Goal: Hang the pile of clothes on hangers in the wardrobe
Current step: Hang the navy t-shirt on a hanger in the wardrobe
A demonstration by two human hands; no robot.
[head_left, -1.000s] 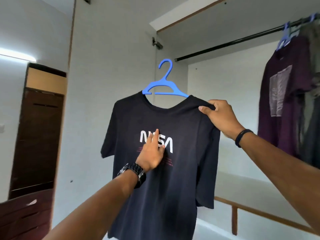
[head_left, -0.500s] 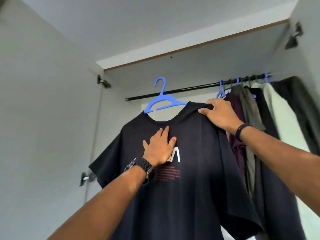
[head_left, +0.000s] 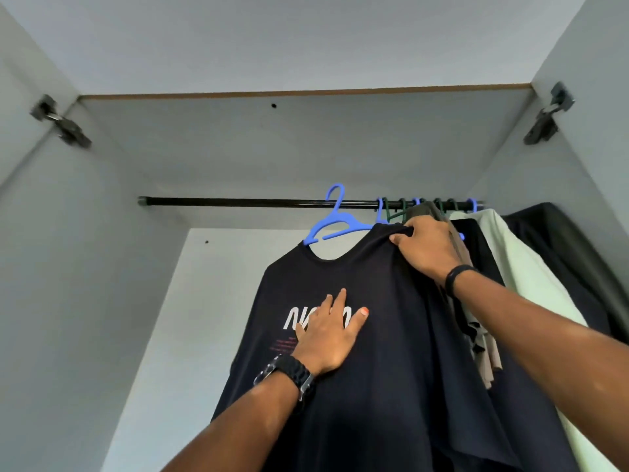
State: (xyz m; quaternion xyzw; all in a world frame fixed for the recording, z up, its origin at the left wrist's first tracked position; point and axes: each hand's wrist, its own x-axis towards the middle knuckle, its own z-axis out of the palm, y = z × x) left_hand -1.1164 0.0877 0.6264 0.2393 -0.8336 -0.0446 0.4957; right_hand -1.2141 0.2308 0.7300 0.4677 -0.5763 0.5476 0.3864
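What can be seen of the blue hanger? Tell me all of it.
The blue hanger looks like moulded plastic, with an open hook on top, sloping shoulders and a lower bar. It tilts, its left end lower. The hook overlaps the rail; whether it rests on the rail cannot be told. A dark T-shirt hangs on it, covering its right shoulder. The right hand pinches the shirt there; the left hand lies flat on the shirt's print.

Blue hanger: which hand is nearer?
Right. The right hand grips the black shirt at the shoulder over the blue hanger; the left hand presses flat on the chest print, lower down.
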